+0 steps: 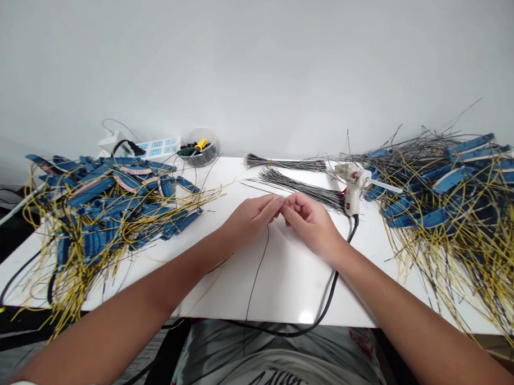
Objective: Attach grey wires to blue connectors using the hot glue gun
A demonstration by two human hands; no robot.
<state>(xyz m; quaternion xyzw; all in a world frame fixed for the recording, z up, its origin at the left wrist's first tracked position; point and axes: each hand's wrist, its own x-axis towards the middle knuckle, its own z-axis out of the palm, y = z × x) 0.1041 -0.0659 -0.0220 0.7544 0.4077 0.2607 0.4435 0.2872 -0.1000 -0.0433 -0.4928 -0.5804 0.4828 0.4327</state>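
Note:
My left hand (259, 212) and my right hand (309, 221) meet fingertip to fingertip over the middle of the white table (296, 284). Both are closed in a pinch. From under my left fingers a thin black wire (259, 268) hangs in a loose curve past the table's front edge. What lies between the touching fingertips is hidden, so I cannot tell whether my right hand grips the wire too. Just beyond my hands lie a bundle of black wires (303, 185) and, behind it, a tied bundle of similar wires (283, 163).
A glue gun (354, 187) with a black cord (331, 296) stands right of my hands. Blue strips with yellow wires are heaped at left (96, 201) and right (451, 193). At the back left are a power strip (157, 148) and a clear bowl (208, 154) of small tools.

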